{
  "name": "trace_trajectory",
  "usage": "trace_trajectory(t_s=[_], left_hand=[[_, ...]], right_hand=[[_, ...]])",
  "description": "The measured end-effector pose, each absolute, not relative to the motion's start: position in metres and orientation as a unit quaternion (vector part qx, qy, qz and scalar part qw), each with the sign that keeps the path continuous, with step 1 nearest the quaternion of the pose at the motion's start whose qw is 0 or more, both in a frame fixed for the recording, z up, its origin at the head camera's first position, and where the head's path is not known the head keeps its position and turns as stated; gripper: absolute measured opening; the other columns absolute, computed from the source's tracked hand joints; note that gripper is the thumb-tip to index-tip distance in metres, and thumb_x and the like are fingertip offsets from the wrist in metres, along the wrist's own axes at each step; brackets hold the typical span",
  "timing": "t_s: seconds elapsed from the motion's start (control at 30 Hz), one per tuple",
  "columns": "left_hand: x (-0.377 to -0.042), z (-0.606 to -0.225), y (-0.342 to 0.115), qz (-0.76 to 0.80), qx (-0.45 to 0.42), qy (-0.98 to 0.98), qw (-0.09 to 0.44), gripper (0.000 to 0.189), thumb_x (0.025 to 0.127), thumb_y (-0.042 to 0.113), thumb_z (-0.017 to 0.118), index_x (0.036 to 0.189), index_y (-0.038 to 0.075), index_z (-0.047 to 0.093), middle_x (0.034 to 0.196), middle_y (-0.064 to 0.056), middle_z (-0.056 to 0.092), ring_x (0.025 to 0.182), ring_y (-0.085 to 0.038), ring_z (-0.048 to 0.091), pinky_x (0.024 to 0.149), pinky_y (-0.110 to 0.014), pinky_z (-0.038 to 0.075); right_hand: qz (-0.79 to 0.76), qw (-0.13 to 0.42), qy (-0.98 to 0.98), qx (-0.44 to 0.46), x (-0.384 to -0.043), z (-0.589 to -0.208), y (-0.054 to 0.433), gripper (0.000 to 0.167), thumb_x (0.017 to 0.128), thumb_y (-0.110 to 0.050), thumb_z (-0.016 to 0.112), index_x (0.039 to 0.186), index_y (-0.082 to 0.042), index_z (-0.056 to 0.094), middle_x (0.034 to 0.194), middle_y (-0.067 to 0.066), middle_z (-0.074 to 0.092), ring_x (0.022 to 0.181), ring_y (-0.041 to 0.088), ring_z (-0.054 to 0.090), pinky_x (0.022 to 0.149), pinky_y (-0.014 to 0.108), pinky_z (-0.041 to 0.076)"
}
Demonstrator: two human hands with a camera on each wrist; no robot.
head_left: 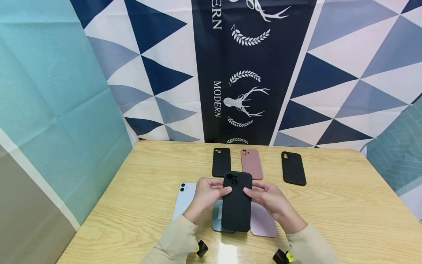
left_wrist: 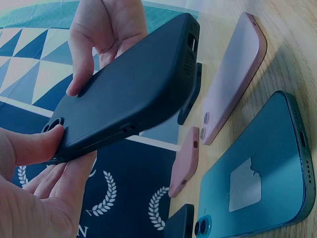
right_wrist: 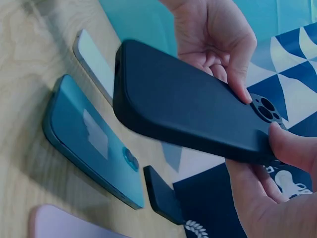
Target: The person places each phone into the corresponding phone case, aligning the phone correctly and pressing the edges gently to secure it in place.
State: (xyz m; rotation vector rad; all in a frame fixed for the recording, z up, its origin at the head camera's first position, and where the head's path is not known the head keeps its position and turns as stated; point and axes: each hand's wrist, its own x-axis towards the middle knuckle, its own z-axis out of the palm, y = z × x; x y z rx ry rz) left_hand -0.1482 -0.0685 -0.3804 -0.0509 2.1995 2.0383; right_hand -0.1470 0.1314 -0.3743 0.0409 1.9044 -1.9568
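Both hands hold up a phone in a black case [head_left: 236,205], its back toward me and dark lenses showing in the camera opening. My left hand [head_left: 206,196] pinches the left edge near the camera end, thumb on the back and fingers behind. My right hand [head_left: 268,200] grips the opposite edge in the same way. Below the held phone lie a blue phone [left_wrist: 257,163] with a pale patch on its back and a pink phone [head_left: 263,222]. A white phone [head_left: 184,198] lies by the left hand, partly covered by it.
At the back of the wooden table [head_left: 346,205] lie a black phone case [head_left: 221,165], a pink phone case [head_left: 252,165] and, further right, another black phone case [head_left: 294,170]. A patterned cloth [head_left: 165,73] hangs behind the table.
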Motion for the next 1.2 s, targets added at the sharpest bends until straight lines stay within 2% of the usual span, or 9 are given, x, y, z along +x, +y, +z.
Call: trace_trajectory(t_s=[0.07, 0.37, 0.53, 0.63, 0.9, 1.07, 1.2], left_hand=[[-0.1471, -0.3788, -0.0672, 0.677, -0.017, 0.732, 0.073, 0.022, 0.080, 0.003, 0.075, 0.100, -0.007, 0.072, 0.095, -0.024, 0.073, 0.080, -0.023, 0.074, 0.069, -0.030, 0.061], [-0.1429, -0.3789, -0.0629, 0.666, -0.001, 0.740, 0.093, 0.024, 0.080, 0.005, 0.075, 0.101, -0.006, 0.072, 0.093, -0.023, 0.073, 0.078, -0.022, 0.074, 0.068, -0.030, 0.061], [-0.1418, -0.3803, -0.0620, 0.665, 0.018, 0.737, 0.122, 0.026, 0.082, 0.006, 0.074, 0.104, -0.006, 0.071, 0.095, -0.025, 0.072, 0.079, -0.022, 0.074, 0.069, -0.032, 0.061], [-0.1429, -0.3802, -0.0616, 0.663, 0.019, 0.737, 0.128, 0.026, 0.082, 0.007, 0.074, 0.105, -0.006, 0.071, 0.095, -0.024, 0.073, 0.079, -0.019, 0.074, 0.070, -0.031, 0.061], [-0.1471, -0.3816, -0.0640, 0.670, 0.025, 0.729, 0.136, 0.032, 0.083, 0.015, 0.074, 0.109, -0.004, 0.069, 0.097, -0.019, 0.074, 0.078, -0.008, 0.071, 0.077, -0.030, 0.060], [-0.1479, -0.3790, -0.0636, 0.716, 0.021, 0.694, 0.071, 0.032, 0.084, 0.016, 0.074, 0.109, -0.003, 0.069, 0.100, -0.018, 0.074, 0.078, -0.004, 0.070, 0.079, -0.028, 0.060], [-0.1468, -0.3744, -0.0610, 0.708, 0.023, 0.706, 0.021, 0.026, 0.084, 0.013, 0.073, 0.105, -0.003, 0.072, 0.097, -0.020, 0.074, 0.078, -0.007, 0.072, 0.076, -0.028, 0.060]], right_hand=[[-0.707, 0.189, 0.681, 0.017, -0.1487, -0.3708, 0.1323, 0.058, 0.093, -0.018, 0.063, 0.137, 0.012, 0.040, 0.093, -0.011, 0.070, 0.085, 0.000, 0.068, 0.083, 0.017, 0.055], [-0.684, 0.123, 0.718, 0.041, -0.1491, -0.3628, 0.1346, 0.039, 0.093, -0.021, 0.064, 0.120, 0.006, 0.060, 0.085, -0.013, 0.069, 0.077, 0.001, 0.068, 0.076, 0.017, 0.056], [-0.690, 0.104, 0.713, 0.073, -0.1458, -0.3630, 0.1339, 0.011, 0.092, -0.018, 0.065, 0.088, -0.008, 0.071, 0.073, -0.013, 0.067, 0.066, 0.003, 0.066, 0.068, 0.018, 0.056], [-0.708, 0.099, 0.694, 0.080, -0.1458, -0.3634, 0.1342, 0.017, 0.091, -0.015, 0.065, 0.074, -0.017, 0.069, 0.070, -0.012, 0.066, 0.063, 0.003, 0.065, 0.066, 0.019, 0.056], [-0.721, 0.106, 0.681, 0.072, -0.1451, -0.3658, 0.1361, 0.020, 0.092, -0.015, 0.065, 0.073, -0.020, 0.069, 0.072, -0.012, 0.066, 0.063, 0.003, 0.066, 0.065, 0.019, 0.056], [-0.719, 0.114, 0.683, 0.057, -0.1437, -0.3652, 0.1348, 0.019, 0.092, -0.014, 0.063, 0.075, -0.020, 0.070, 0.073, -0.012, 0.067, 0.065, 0.004, 0.066, 0.066, 0.020, 0.057], [-0.719, 0.120, 0.682, 0.047, -0.1441, -0.3651, 0.1339, 0.014, 0.092, -0.014, 0.064, 0.081, -0.017, 0.072, 0.075, -0.012, 0.068, 0.067, 0.004, 0.068, 0.068, 0.020, 0.057]])
